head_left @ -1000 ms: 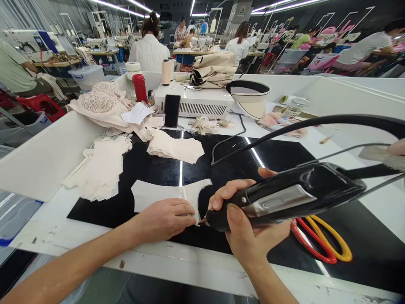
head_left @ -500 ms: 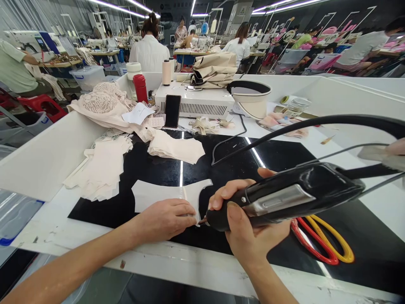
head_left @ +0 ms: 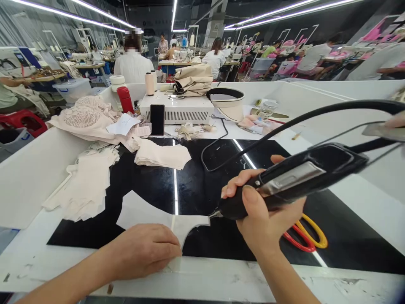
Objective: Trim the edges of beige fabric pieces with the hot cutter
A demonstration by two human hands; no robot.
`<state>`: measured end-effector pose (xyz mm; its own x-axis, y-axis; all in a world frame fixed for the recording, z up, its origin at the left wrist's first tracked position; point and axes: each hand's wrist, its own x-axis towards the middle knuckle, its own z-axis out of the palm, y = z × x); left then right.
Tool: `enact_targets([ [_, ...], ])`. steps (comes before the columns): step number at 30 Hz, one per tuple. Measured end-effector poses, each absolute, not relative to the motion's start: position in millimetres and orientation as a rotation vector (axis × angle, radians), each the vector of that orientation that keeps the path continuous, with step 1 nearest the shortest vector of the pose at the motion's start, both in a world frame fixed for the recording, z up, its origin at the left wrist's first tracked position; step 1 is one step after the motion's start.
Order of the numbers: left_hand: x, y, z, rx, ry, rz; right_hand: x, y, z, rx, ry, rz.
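My right hand is closed round a black corded hand tool with a silver plate on its side. Its thin metal tip touches the right corner of a white fabric piece cut with curved edges. That piece lies on a black glossy board. At its front edge my left hand presses down, fingers together and curled onto the piece; the fingertips are partly hidden. Beneath my right wrist show one red and one yellow loop, like scissor handles.
Stacks of cream fabric pieces lie left, and more cream pieces further back. Behind stand a phone, a white vented box, a red bottle and a visor. A black cable arches at right. People work beyond.
The white piece has turned, its right corner now pointing at the tool tip. My left hand has shifted left and nearer to me; the tool has moved right. The whole view has shifted.
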<state>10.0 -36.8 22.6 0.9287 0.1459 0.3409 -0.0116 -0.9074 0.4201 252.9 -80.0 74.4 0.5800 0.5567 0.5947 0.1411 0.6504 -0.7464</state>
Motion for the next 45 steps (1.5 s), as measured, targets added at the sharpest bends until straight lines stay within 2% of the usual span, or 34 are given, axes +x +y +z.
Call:
enact_targets([
  [8, 59.6, -24.2, 18.9, 2.816, 0.080, 0.755, 256.5, -73.2, 63.5, -0.802, -0.975, 0.311],
  [14, 83.9, -17.2, 7.6, 2.988, 0.011, 0.783, 252.9, -75.8, 63.0, -0.814, -0.977, 0.337],
  [45, 79.7, -11.3, -5.0, 3.019, 0.099, 0.786, 252.6, -78.2, 63.6, -0.845, -0.989, 0.334],
])
